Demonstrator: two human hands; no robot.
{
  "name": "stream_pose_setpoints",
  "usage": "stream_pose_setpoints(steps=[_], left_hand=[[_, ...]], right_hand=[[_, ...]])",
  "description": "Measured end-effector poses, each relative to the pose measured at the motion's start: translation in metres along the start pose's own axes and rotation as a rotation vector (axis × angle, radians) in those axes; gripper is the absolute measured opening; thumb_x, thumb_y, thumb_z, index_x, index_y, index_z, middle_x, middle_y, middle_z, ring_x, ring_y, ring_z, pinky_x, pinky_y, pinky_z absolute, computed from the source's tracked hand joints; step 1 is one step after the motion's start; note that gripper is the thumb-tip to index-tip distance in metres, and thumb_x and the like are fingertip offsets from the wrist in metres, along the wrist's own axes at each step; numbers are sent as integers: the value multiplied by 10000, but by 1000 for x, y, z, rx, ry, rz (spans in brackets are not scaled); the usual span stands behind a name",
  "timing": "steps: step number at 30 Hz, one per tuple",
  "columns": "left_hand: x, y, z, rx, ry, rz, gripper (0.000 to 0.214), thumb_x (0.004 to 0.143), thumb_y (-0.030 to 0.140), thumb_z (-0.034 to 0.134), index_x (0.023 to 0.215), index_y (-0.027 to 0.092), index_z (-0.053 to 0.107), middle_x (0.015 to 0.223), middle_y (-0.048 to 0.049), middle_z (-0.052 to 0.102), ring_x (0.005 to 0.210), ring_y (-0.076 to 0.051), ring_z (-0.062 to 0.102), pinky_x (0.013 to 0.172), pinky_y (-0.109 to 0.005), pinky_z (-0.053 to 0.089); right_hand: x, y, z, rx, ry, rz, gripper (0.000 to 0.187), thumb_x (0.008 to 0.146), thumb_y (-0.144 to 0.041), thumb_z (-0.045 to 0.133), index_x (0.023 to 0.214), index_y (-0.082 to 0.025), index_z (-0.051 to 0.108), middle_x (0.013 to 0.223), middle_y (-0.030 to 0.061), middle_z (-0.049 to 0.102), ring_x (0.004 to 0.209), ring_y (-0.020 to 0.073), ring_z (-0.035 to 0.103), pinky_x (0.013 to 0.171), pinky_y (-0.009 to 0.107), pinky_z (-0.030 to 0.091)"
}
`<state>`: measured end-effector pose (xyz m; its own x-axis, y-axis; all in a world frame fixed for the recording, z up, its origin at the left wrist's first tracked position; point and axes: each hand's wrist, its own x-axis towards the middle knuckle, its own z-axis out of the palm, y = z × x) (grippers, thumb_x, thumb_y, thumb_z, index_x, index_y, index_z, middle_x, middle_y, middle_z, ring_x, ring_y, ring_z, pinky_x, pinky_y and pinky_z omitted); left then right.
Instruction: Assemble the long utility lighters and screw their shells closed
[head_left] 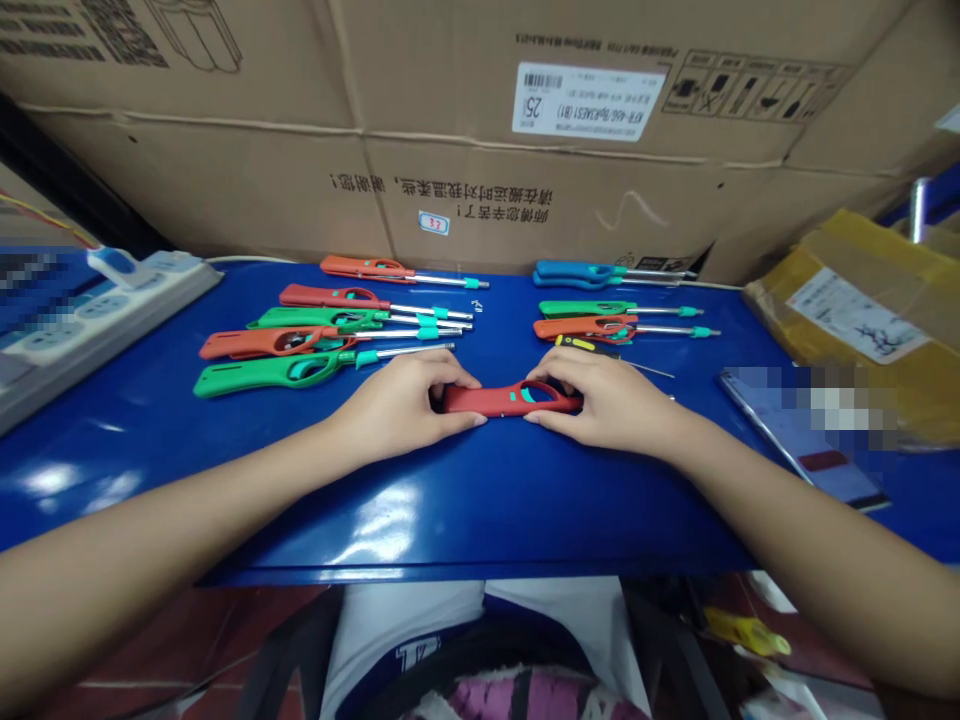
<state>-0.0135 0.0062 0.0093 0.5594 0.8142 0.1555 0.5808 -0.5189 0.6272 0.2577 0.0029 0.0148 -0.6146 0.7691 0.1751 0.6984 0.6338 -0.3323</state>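
Note:
A red long-reach lighter (491, 401) with a teal trigger lies level over the blue table, gripped from both ends. My left hand (409, 400) is closed round its handle end, thumb in front and fingers behind. My right hand (600, 395) pinches the other end, by the trigger opening, and hides most of the metal tube. Just behind my right hand lies a screwdriver (589, 346) with a black and yellow handle. Beyond my left hand rest several lighters, among them a green lighter (262, 374) and an orange lighter (262, 342).
Behind the right hand lie an orange lighter (581, 328), a green lighter (585, 308) and blue lighters (574, 273). A cardboard box (450, 100) walls off the back. A power strip (97, 310) stands left; a phone (795, 440) and taped package (795, 270) are right.

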Motion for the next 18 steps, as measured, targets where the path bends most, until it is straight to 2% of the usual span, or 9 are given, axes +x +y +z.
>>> stream_pose_setpoints(steps=[9, 18], left_hand=[[-3, -4, 4, 2, 30, 55, 339, 863, 422, 737, 1115, 196, 753, 1030, -48, 676, 813, -165, 643, 661, -277, 509], [-4, -3, 4, 10, 39, 58, 318, 840, 386, 765, 1081, 178, 756, 1014, -45, 675, 819, -164, 643, 674, -284, 510]], right_hand=[[0, 5, -3, 13, -35, 9, 301, 841, -379, 763, 1078, -216, 673, 1077, 41, 703, 928, 209, 647, 746, 313, 484], [-1, 4, -4, 25, -40, 24, 297, 831, -378, 773, 1059, -219, 667, 1027, 37, 688, 892, 204, 631, 714, 304, 462]])
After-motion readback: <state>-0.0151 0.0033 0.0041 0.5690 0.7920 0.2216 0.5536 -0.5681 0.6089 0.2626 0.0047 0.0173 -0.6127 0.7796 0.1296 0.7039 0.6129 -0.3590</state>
